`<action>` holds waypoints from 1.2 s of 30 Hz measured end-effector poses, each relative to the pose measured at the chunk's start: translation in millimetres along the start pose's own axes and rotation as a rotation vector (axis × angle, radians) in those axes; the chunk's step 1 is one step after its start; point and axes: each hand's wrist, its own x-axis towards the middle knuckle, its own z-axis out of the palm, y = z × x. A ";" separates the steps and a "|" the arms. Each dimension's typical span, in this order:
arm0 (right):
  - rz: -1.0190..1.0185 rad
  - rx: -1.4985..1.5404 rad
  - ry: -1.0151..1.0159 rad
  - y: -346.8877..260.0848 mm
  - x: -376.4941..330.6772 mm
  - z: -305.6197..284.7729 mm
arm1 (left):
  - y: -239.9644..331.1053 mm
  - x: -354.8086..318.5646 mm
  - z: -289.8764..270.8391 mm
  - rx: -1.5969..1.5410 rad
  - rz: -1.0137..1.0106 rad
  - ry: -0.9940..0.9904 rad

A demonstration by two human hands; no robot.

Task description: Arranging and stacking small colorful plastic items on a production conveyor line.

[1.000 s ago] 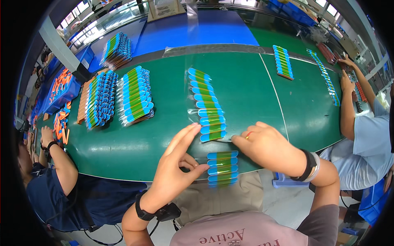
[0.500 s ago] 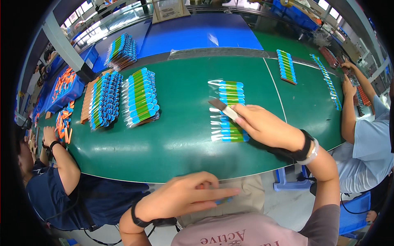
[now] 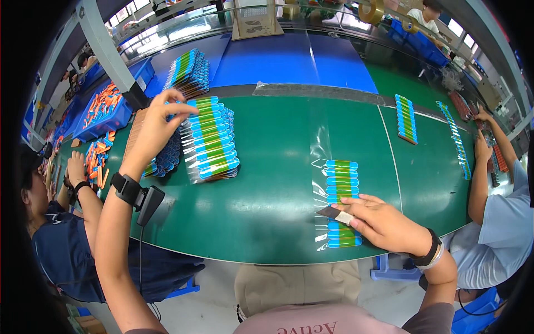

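My right hand (image 3: 389,224) grips a short knife blade (image 3: 329,212) with a pale wrapped handle. It rests over a row of flat, round-ended blue-and-green sticks (image 3: 344,181), which lies on the green table in clear film; the hand covers part of the row. My left hand (image 3: 157,123) reaches to the far left, its thumb and forefinger a little apart at the top corner of a stack of similar rows (image 3: 210,142). I see nothing held in it, and whether it touches the stack I cannot tell.
Another stack (image 3: 189,69) stands behind, and one is partly hidden by my left forearm. Orange and blue pieces fill a blue bin (image 3: 114,118) and lie loose beside it. Further rows (image 3: 406,118) lie at right. People work on both sides.
My left hand has moved from near my lap up and left to the stack. My right hand, with the knife, sits lower on the row. The whole view has shifted.
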 end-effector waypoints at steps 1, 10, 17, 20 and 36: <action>0.004 -0.001 0.001 0.3 0.4 -1.1 | -0.2 1.3 4.0 0.031 -0.052 -0.074; -0.010 0.006 -0.001 1.7 3.5 -2.8 | -25.0 7.5 13.9 0.121 0.204 -0.166; 0.018 0.090 -0.021 0.7 2.9 -5.2 | 26.3 5.6 -4.6 0.441 0.332 -0.087; 0.026 0.221 -0.022 6.9 2.1 -5.7 | 118.3 -25.5 12.2 0.192 0.421 0.096; 0.277 -0.495 0.761 226.9 10.9 -116.6 | 213.8 -122.8 85.3 -0.309 0.607 -0.352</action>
